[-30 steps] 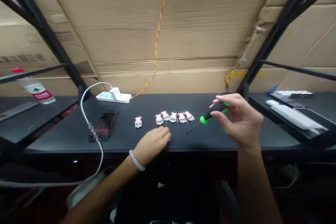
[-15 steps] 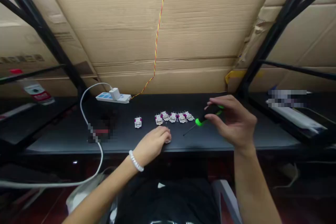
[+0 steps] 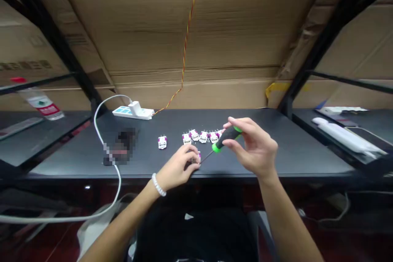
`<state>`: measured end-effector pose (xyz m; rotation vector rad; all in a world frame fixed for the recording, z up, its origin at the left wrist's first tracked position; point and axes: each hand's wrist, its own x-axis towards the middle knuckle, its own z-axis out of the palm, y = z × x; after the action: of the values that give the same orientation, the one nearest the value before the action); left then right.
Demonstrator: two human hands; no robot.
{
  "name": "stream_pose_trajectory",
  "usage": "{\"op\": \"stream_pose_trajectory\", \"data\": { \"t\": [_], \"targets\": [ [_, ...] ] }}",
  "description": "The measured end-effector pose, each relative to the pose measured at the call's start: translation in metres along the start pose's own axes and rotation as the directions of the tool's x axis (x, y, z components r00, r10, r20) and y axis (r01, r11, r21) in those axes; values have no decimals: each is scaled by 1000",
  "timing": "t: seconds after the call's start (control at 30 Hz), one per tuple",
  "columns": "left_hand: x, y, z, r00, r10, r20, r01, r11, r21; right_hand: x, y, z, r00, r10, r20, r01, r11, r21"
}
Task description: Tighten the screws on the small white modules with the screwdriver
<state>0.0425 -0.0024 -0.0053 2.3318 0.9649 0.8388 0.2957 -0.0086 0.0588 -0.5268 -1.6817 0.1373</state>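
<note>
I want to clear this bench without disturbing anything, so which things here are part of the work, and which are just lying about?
Part of the work: right hand; green-and-black screwdriver; left hand; small white-and-magenta connector; row of matching connectors; lone matching connector.

Just lying about: white power strip; white cable; red-capped plastic bottle; red-and-yellow twisted wire.

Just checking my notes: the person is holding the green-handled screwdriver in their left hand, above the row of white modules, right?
Not quite: the hand is wrong. The head view shows the screwdriver in the right hand, not the left. It is above the row of white modules, as you said.
</note>
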Motion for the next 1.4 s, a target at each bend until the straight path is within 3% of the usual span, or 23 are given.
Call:
{"op": "stream_pose_trajectory", "data": {
  "t": [0.37, 0.7, 0.9, 1.0, 1.17, 1.33, 1.4],
  "targets": [
    [-3, 2, 4, 999, -15, -42, 14, 999, -32, -1, 0, 5, 999, -13, 40, 14, 1000, -28],
    [-3, 4, 7, 997, -13, -82, 13, 1000, -7, 10, -16, 16, 980, -55, 192, 59, 998, -13],
    [-2, 4, 10, 993, -12, -121, 12, 1000, 4, 27, -10, 40, 993, -100, 56, 108, 982, -155],
    [-2, 4, 10, 992, -11, -126, 8, 1000, -23, 28, -7, 45, 990, -106, 93, 111, 992, -55],
    [-1, 4, 12, 992, -42, -122, 35, 998, -56, 31, -11, 41, 961, 14, 275, -59, 986, 158],
    [-3, 4, 17, 984, -25, -177, 21, 999, -26, 34, -12, 43, 987, -47, 153, 53, 998, -37],
    [-4, 4, 18, 982, -11, -190, 8, 1000, -17, 33, -12, 44, 984, -57, 166, 64, 997, -42]
  ]
}}
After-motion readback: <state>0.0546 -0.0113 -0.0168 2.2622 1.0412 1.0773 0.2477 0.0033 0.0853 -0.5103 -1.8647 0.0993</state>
